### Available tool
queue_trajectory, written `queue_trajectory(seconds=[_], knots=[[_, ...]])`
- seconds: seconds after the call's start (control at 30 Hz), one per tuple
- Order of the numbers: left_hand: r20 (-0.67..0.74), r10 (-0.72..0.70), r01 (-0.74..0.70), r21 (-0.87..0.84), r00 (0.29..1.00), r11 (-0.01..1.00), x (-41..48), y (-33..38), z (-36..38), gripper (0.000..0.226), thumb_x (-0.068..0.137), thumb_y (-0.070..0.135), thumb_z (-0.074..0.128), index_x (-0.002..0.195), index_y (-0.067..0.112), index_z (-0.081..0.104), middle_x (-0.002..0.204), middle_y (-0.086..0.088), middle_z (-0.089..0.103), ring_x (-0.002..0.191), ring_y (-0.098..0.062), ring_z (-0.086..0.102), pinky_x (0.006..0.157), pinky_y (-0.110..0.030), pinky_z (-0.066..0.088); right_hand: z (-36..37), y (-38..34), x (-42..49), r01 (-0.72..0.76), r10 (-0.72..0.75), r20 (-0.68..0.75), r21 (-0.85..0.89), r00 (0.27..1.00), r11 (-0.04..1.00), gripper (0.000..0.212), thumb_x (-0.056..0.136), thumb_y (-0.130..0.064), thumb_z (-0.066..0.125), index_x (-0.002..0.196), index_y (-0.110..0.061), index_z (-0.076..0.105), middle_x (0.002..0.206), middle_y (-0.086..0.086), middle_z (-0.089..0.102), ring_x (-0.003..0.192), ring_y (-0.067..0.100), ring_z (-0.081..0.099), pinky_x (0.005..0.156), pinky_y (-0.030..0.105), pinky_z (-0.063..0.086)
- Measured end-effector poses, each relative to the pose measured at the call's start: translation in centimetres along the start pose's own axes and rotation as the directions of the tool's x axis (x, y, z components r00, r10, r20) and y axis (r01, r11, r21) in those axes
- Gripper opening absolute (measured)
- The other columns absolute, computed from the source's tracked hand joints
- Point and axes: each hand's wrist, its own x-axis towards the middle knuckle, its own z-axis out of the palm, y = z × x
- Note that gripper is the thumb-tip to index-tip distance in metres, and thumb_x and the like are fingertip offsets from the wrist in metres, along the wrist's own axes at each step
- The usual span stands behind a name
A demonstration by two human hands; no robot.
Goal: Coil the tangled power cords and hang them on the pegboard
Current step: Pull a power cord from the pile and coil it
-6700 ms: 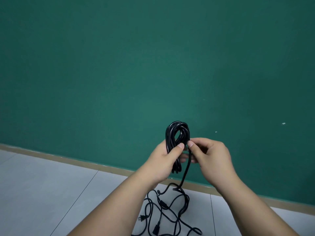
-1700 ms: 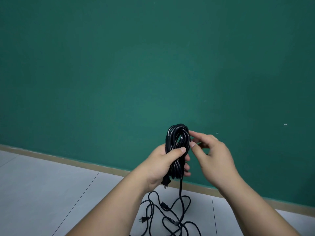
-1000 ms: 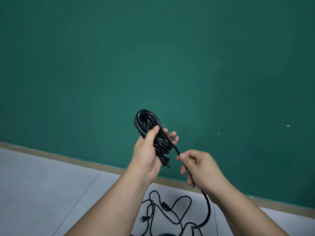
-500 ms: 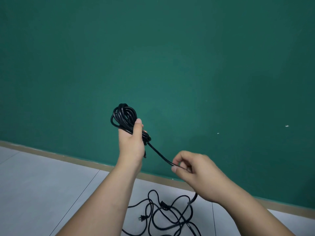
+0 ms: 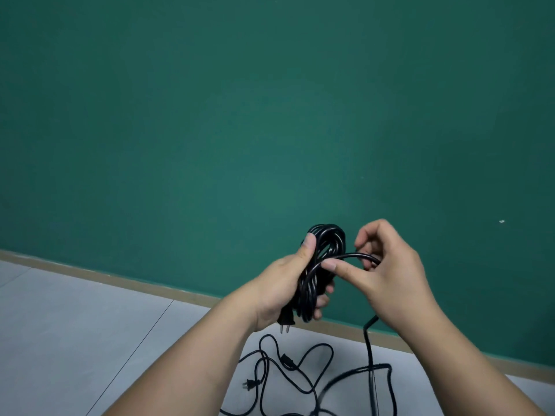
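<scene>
Now the coil (image 5: 326, 253) stands nearly upright before the green wall (image 5: 210, 115), loops on top and plug (image 5: 285, 321) hanging below the left hand (image 5: 279, 289), whose fingers wrap its middle. The right hand (image 5: 390, 280) pinches the loose strand (image 5: 354, 256), arching it across the coil. Half a second ago the hands were apart and the strand was taut.

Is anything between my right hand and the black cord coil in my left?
Nothing visible. The right hand holds the loose black strand, which crosses the coiled black power cord gripped in the left hand.
</scene>
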Motion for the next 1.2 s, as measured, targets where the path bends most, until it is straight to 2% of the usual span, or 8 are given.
queue_trajectory(seconds=[0.1,0.17,0.27,0.43,0.6,0.7,0.9,1.2], knots=[[0.157,-0.007,0.012,-0.029,0.988,1.0,-0.1,0.0,0.1,0.063,0.087,0.073,0.066,0.109,0.014,0.065,0.092,-0.013,0.059,0.069,-0.021,0.053,0.064,-0.036,0.051,-0.3,0.1,0.0,-0.002,0.002,-0.009,0.012,1.0,1.0,0.056,0.061,-0.049,0.098,0.085,-0.022,0.055,0.066,-0.008,0.051,0.062,0.006,0.044,0.059,0.022,0.042],[0.235,0.022,-0.046,0.095,0.972,0.994,-0.3,0.0,0.1,0.038,0.095,0.046,0.074,0.115,0.015,0.064,0.089,-0.007,0.057,0.07,-0.019,0.053,0.065,-0.035,0.05,-0.3,0.1,0.0,-0.006,0.006,0.017,0.02,1.0,1.0,0.054,0.062,-0.042,0.1,0.082,-0.019,0.055,0.063,-0.005,0.053,0.06,0.006,0.046,0.058,0.024,0.044],[0.16,0.052,-0.083,0.194,0.986,0.977,-0.1,-0.3,-0.2,0.013,0.096,0.013,0.07,0.107,0.017,0.063,0.08,-0.002,0.055,0.068,-0.018,0.054,0.064,-0.036,0.049,-0.6,0.2,0.3,-0.118,0.093,0.148,0.17,0.985,0.978,0.044,0.075,-0.028,0.095,0.088,-0.016,0.054,0.068,0.002,0.056,0.06,0.014,0.048,0.057,0.032,0.045],[-0.038,0.08,-0.071,0.191,0.996,0.979,0.4,-0.3,-1.6,0.013,0.085,0.014,0.063,0.094,0.011,0.054,0.083,-0.012,0.055,0.065,-0.022,0.053,0.058,-0.032,0.048,-2.1,0.6,0.6,-0.417,0.188,0.458,0.472,0.869,0.777,0.019,0.102,-0.005,0.062,0.118,-0.005,0.052,0.094,0.013,0.066,0.058,0.02,0.047,0.062,0.039,0.057],[-0.084,0.043,0.008,0.529,0.996,0.848,0.5,-0.9,-1.6,0.009,0.092,0.003,0.058,0.094,0.01,0.052,0.073,-0.015,0.053,0.054,-0.023,0.053,0.053,-0.031,0.046,-1.2,-0.4,0.2,-0.023,-0.028,0.157,0.309,0.987,0.951,0.012,0.104,-0.008,0.062,0.111,-0.017,0.058,0.095,0.007,0.08,0.059,0.015,0.054,0.061,0.03,0.048],[0.019,0.011,-0.021,0.605,1.0,0.796,0.5,-1.4,-0.9,0.009,0.089,0.005,0.057,0.095,0.008,0.051,0.07,-0.013,0.053,0.06,-0.025,0.05,0.059,-0.042,0.047,-0.8,0.1,0.5,0.04,-0.041,0.0,0.191,0.999,0.981,0.018,0.096,-0.014,0.076,0.101,-0.027,0.066,0.088,-0.003,0.08,0.083,0.009,0.074,0.077,0.035,0.055],[0.15,0.015,-0.086,0.475,0.989,0.876,-0.1,-1.1,0.1,0.017,0.088,0.012,0.064,0.1,0.005,0.054,0.08,-0.018,0.057,0.069,-0.03,0.054,0.067,-0.049,0.048,-1.3,1.2,1.2,-0.221,0.227,0.028,0.368,0.974,0.903,0.022,0.083,-0.03,0.087,0.086,-0.013,0.074,0.074,0.005,0.07,0.063,0.017,0.054,0.058,0.032,0.045],[0.06,0.144,-0.154,0.232,0.988,0.96,-0.2,-0.5,0.0,0.009,0.098,0.007,0.064,0.103,0.002,0.058,0.08,-0.016,0.059,0.075,-0.032,0.057,0.074,-0.046,0.055,-1.2,2.1,1.3,-0.396,0.289,0.289,0.454,0.913,0.798,0.02,0.105,-0.028,0.063,0.098,-0.017,0.077,0.097,0.01,0.075,0.084,0.017,0.069,0.088,0.043,0.063]])
